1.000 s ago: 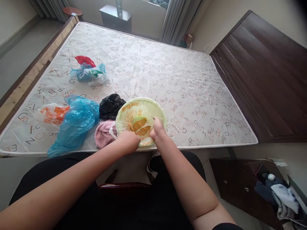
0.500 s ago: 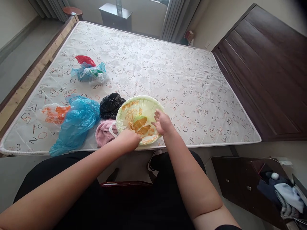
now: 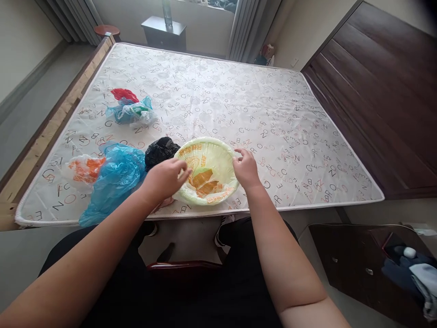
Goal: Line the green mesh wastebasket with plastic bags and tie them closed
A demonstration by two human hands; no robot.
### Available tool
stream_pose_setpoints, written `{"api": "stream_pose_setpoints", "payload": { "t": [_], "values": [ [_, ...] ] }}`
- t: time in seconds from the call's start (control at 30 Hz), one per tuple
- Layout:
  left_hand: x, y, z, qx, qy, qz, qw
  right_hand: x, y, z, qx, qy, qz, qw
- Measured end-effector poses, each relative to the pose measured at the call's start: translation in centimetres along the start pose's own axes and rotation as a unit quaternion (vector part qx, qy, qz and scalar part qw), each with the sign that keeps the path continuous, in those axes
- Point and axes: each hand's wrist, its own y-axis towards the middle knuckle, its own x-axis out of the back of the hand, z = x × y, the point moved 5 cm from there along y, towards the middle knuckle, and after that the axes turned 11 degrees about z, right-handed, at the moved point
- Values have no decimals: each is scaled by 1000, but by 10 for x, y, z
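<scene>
A round pale yellow-green basin or bin stands near the mattress's front edge. A thin plastic bag with orange print lines its inside and folds over the rim. My left hand is over the left rim, fingers loosely bent and apart, with nothing visible in them. At the right rim, my right hand has its thumb and fingers bent round the bag's edge. A crumpled black plastic bag lies just behind my left hand. The pink cloth is almost wholly hidden by my left hand and forearm.
To the left lie a blue plastic bag and a white-and-orange bag. Farther back are red and mixed blue and white bags. The mattress meets a dark headboard. A nightstand stands at lower right.
My left hand has come up out of the front of the basin to its left rim and loosened. My right hand has moved from inside the right rim to its outer edge.
</scene>
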Motion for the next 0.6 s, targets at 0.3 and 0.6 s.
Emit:
{"api": "stream_pose_setpoints", "payload": {
  "t": [0.3, 0.6],
  "values": [
    [-28, 11, 56, 137, -209, 67, 966, 2, 1, -7, -63, -52, 0, 997],
    [-53, 22, 51, 79, -269, 15, 960, 7, 4, -21, -145, -93, 11, 985]
  ]
}}
